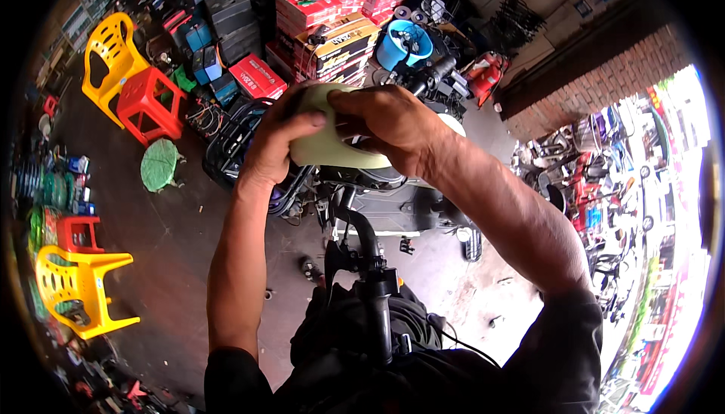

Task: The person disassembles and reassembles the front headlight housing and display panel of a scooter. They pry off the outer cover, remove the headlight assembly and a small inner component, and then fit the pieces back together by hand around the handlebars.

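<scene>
A pale green curved panel (336, 142) with an opening in it sits in both my hands over a scooter's dark front end (359, 176). My left hand (283, 131) grips its left side, thumb lying across the front face. My right hand (389, 119) holds it from the right, with fingers bent over the top and into the opening, partly hidden there. Below, the black handlebar (377, 316) with its grip and lever points toward me, touched by neither hand.
Yellow chairs (83, 285), red stools (147, 104) and a green round stool (157, 165) stand left. Behind are stacked boxes (317, 6), batteries (230, 25), a blue bucket (402, 44) and fire extinguishers (487, 78). A brick wall (581, 93) and crowded scooters (581, 187) are at right.
</scene>
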`<control>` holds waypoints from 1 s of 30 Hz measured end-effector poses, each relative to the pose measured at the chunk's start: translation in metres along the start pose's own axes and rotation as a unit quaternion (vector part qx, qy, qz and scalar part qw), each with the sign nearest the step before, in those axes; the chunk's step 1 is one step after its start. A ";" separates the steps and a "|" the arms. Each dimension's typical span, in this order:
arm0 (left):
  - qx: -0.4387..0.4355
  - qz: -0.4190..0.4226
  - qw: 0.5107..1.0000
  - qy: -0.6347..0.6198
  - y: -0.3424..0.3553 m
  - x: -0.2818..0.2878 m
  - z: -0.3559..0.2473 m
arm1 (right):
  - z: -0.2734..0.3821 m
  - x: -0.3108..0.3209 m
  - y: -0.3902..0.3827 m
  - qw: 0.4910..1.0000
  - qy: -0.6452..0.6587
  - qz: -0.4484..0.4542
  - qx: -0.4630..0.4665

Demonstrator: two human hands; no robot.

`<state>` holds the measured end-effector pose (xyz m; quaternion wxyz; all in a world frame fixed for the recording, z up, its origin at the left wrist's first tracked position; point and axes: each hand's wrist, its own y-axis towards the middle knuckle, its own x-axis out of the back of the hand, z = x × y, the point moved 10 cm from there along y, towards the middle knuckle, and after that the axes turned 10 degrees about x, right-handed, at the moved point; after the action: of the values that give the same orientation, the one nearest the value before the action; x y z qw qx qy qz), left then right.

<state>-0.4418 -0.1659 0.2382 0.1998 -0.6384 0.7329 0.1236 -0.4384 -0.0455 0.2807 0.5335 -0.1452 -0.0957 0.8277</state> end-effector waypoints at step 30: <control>0.103 -0.018 0.990 0.097 0.015 0.009 0.077 | -0.124 0.138 -0.047 0.960 -0.008 -0.201 0.197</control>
<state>-0.4469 -0.1382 0.1641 0.1941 -0.6368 0.7459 -0.0187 -0.4092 0.1002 0.1599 0.7063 -0.0087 0.0378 0.7069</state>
